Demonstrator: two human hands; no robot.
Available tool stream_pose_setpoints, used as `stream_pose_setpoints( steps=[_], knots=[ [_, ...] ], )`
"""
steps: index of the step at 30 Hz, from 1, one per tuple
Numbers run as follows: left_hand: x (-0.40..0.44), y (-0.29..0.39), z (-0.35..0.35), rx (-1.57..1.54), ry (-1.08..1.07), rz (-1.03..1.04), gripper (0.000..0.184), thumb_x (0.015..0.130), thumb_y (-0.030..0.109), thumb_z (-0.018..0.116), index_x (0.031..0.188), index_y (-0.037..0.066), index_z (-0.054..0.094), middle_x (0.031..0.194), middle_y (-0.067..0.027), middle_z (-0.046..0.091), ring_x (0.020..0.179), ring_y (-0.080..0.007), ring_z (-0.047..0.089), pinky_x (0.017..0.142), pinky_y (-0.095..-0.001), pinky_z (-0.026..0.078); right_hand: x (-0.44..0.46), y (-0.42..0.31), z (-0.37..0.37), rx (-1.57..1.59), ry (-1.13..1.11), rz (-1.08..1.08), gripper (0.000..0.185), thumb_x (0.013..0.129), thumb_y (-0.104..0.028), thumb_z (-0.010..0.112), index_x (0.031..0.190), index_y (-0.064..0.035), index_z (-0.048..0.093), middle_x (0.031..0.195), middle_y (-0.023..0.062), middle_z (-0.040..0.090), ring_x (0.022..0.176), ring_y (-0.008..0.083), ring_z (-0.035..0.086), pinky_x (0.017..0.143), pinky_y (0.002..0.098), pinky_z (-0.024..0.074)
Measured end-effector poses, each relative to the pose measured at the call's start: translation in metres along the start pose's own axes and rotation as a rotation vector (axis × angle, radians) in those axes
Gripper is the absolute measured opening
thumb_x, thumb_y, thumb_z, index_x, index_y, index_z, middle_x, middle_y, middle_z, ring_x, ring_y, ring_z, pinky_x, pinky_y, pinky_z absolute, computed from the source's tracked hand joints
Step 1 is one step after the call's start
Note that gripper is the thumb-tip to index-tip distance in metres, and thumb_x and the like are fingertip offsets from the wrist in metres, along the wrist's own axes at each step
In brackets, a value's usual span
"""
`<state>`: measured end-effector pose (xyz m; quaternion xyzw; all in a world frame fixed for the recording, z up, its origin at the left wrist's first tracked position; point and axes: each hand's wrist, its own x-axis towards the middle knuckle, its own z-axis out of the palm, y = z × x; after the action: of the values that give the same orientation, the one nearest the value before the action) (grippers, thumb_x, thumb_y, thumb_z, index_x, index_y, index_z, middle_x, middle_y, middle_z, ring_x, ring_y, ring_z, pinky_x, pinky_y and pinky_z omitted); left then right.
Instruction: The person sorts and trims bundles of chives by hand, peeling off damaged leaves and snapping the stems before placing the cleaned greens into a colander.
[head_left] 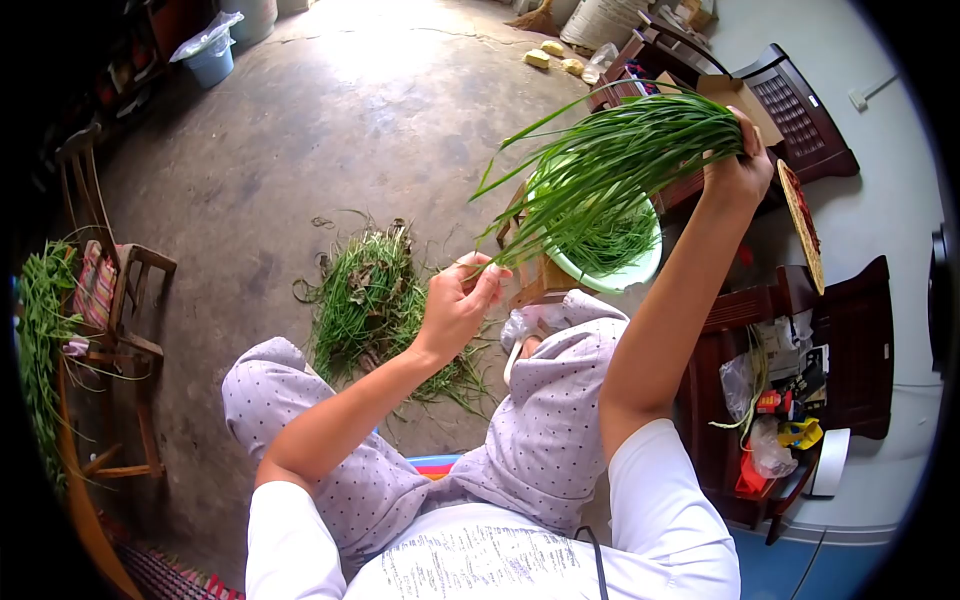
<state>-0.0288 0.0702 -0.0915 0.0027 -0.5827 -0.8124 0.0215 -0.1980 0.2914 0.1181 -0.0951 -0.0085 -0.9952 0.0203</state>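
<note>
A large bunch of long green chives (640,140) is gripped at one end by my right hand (742,160), raised at the upper right. The blades fan out leftward and droop over a pale green basin (655,262). My left hand (465,295) is closed in a pinch near the drooping tips, with a thin blade between thumb and fingers. More cut-looking chives (610,240) lie in the basin, partly hidden under the bunch. Below and left of my left hand, a heap of green and withered leaves (365,290) lies on the floor.
A wooden chair (120,260) stands left, beside leafy greens (48,340). Dark wooden furniture (850,340) lines the right wall, with bags and packets (775,430) on it. A blue bucket (210,65) is at the back left. Yellowish lumps (537,58) lie on the floor.
</note>
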Motion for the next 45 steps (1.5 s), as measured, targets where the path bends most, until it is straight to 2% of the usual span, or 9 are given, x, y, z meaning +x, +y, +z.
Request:
stream_pose_setpoints(
  steps=[11,14,18,33,35,37,39,42,45],
  knots=[
    [0.007,-0.016,-0.010,-0.284,0.252,-0.226,0.015,0.087,0.019,0.058,0.089,0.005,0.063,0.070,0.0016,0.057,0.060,-0.0045,0.049,0.055,-0.0184,0.039,0.001,0.006,0.000,-0.042,-0.022,-0.019,0.041,0.086,-0.009,0.038,0.047,-0.0145,0.027,0.044,-0.0013,0.029,0.045,0.0119,0.037,0.052,0.0243,0.0350],
    [0.010,-0.041,-0.009,-0.117,0.045,-0.311,0.033,0.085,0.020,0.062,0.115,0.006,0.059,0.073,0.0034,0.059,0.060,-0.0020,0.047,0.058,-0.0168,0.038,-0.001,0.007,0.001,-0.024,-0.025,-0.005,0.040,0.085,-0.008,0.039,0.047,-0.0145,0.027,0.044,-0.0012,0.029,0.045,0.0119,0.037,0.052,0.0244,0.0350],
    [0.014,-0.059,-0.005,0.144,-0.066,-0.298,0.042,0.084,0.019,0.065,0.123,0.008,0.054,0.072,0.0056,0.057,0.061,-0.0004,0.047,0.058,-0.0152,0.038,-0.005,0.017,0.002,-0.032,-0.022,0.024,0.038,0.082,-0.005,0.039,0.047,-0.0142,0.027,0.044,-0.0011,0.029,0.045,0.0119,0.037,0.051,0.0241,0.0348],
    [0.023,-0.066,-0.013,-0.182,-0.252,-0.089,0.024,0.093,0.019,0.051,0.100,-0.002,0.061,0.082,-0.0062,0.064,0.072,-0.0098,0.060,0.066,-0.0224,0.049,-0.001,0.006,-0.004,-0.034,-0.027,-0.035,0.040,0.083,-0.006,0.038,0.046,-0.0137,0.026,0.045,-0.0017,0.027,0.044,0.0117,0.035,0.048,0.0224,0.0335],
    [0.020,-0.064,-0.025,-0.156,-0.250,-0.122,0.023,0.092,0.018,0.051,0.098,-0.002,0.061,0.080,-0.0056,0.063,0.071,-0.0103,0.060,0.066,-0.0227,0.050,-0.001,0.002,-0.008,-0.021,-0.053,-0.008,0.041,0.085,-0.007,0.038,0.047,-0.0136,0.026,0.045,-0.0020,0.028,0.044,0.0117,0.035,0.049,0.0229,0.0339],
    [0.018,-0.057,-0.037,-0.326,-0.148,-0.411,0.019,0.090,0.016,0.053,0.095,-0.001,0.061,0.076,-0.0049,0.063,0.071,-0.0101,0.060,0.066,-0.0219,0.049,-0.004,-0.003,-0.009,-0.008,-0.081,0.019,0.041,0.086,-0.009,0.038,0.047,-0.0136,0.026,0.045,-0.0022,0.028,0.044,0.0117,0.035,0.049,0.0235,0.0343],
    [0.018,-0.072,-0.053,-0.341,-0.108,-0.524,0.027,0.087,0.014,0.056,0.110,0.000,0.057,0.094,-0.0109,0.063,0.072,-0.0111,0.061,0.066,-0.0232,0.051,-0.008,-0.006,-0.006,0.008,-0.163,0.153,0.041,0.086,-0.008,0.038,0.047,-0.0128,0.025,0.049,0.0009,0.028,0.047,0.0119,0.033,0.053,0.0241,0.0324],
    [0.002,-0.075,-0.053,0.172,-0.288,-0.507,0.060,0.085,0.007,0.058,0.138,0.006,0.031,0.122,-0.0181,0.051,0.077,-0.0147,0.064,0.058,-0.0263,0.054,-0.013,-0.008,0.001,-0.094,-0.143,0.088,0.042,0.092,-0.016,0.040,0.051,-0.0122,0.029,0.051,-0.0004,0.028,0.047,0.0113,0.032,0.052,0.0240,0.0327],
    [0.000,-0.059,-0.049,0.434,-0.426,-0.579,0.037,0.084,0.011,0.062,0.119,0.005,0.056,0.121,-0.0153,0.055,0.077,-0.0150,0.066,0.060,-0.0224,0.055,0.010,-0.035,0.010,-0.435,-0.108,-0.081,0.037,0.094,-0.023,0.044,0.062,-0.0092,0.036,0.053,-0.0017,0.027,0.046,0.0104,0.029,0.052,0.0241,0.0329]
  ],
)
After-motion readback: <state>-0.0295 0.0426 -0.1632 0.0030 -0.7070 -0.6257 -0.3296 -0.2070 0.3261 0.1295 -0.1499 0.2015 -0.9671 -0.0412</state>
